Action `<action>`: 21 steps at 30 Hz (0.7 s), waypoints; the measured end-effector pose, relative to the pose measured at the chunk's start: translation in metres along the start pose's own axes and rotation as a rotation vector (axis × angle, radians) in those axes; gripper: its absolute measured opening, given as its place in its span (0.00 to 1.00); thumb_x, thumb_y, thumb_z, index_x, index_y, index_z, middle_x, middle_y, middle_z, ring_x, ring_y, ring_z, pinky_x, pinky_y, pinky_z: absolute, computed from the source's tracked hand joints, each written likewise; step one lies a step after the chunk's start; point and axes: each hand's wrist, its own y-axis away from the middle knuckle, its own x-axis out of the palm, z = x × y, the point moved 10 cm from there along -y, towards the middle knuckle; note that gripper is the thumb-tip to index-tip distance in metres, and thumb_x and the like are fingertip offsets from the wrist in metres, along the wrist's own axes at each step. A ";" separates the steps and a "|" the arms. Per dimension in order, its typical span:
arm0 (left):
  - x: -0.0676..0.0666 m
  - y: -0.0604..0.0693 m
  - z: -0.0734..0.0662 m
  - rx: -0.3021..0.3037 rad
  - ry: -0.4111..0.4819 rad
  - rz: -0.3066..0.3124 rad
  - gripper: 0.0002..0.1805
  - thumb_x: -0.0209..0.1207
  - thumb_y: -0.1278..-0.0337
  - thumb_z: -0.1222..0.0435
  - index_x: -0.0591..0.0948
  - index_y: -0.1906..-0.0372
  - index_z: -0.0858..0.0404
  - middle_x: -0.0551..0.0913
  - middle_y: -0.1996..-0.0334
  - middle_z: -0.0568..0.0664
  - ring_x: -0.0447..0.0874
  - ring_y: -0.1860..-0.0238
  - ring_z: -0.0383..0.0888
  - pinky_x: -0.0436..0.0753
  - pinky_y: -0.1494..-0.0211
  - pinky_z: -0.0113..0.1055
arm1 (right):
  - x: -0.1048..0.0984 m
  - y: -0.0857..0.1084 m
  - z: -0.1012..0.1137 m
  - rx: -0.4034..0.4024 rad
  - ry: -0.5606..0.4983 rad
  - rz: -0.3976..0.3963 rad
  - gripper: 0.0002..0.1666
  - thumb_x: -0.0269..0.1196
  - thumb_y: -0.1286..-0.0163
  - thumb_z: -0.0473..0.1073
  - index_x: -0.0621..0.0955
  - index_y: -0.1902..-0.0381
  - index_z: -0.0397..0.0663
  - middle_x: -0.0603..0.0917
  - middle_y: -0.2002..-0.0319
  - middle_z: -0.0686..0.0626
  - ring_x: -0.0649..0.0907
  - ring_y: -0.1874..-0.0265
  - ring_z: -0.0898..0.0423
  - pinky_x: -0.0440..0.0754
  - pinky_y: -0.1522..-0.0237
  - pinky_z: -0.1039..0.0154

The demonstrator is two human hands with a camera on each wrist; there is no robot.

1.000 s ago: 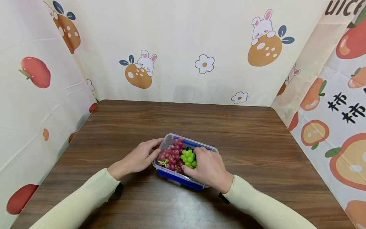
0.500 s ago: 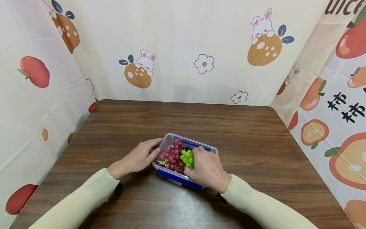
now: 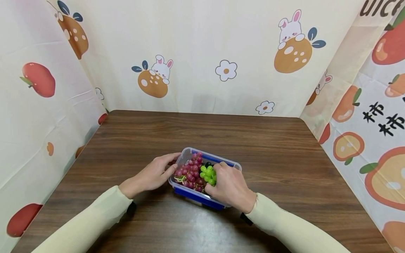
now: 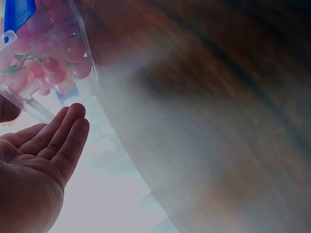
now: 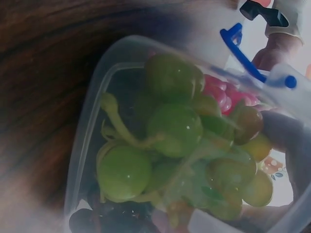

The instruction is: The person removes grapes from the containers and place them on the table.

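With fingers curled round the green grapes [image 3: 208, 174], holding on by the right hand [image 3: 232, 184], thumb on the near side. Hiding the tips down in the fruit, so not showing how tight the pinch. Seeing the green grapes right by those fingers, partly under the palm and peeking out on its left side, between thumb and knuckles. Not telling their long way for sure, with so much being covered. From the right wrist, looking through clear plastic at round green balls and a bent stem [image 5: 116, 116].

Going a bit farther out, finding the red grapes [image 3: 190, 174] next to the green ones, filling the left part of the box [image 3: 183, 160], and spotting black grapes [image 3: 207, 164] just behind. Seeing the box slanting its long way from far left to near right, and showing a blue clip [image 3: 196, 198] on the near side.

Past the red grapes, resting the left hand [image 3: 155, 172] at the left end of the box. Holding those fingers straight and side by side, pinching nothing, maybe steadying the box. Being nearer to the green grapes with the right hand, and having the red grapes between them and the left. Under it all, seeing the brown table [image 3: 158, 133].
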 end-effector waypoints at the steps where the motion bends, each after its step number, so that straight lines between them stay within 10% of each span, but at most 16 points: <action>1: 0.000 0.000 0.000 0.001 0.002 -0.001 0.26 0.52 0.22 0.66 0.68 0.26 0.69 0.78 0.35 0.60 0.82 0.40 0.50 0.81 0.39 0.50 | 0.000 0.000 0.000 0.000 -0.008 -0.001 0.20 0.70 0.49 0.51 0.83 0.63 0.43 0.77 0.72 0.53 0.71 0.80 0.61 0.70 0.80 0.66; 21: -0.001 -0.001 -0.001 0.005 -0.003 -0.014 0.26 0.53 0.23 0.67 0.69 0.26 0.69 0.79 0.36 0.60 0.81 0.39 0.51 0.80 0.37 0.51 | -0.026 0.004 -0.004 -0.053 -0.157 -0.102 0.13 0.72 0.49 0.45 0.77 0.73 0.52 0.73 0.77 0.58 0.69 0.82 0.64 0.70 0.81 0.69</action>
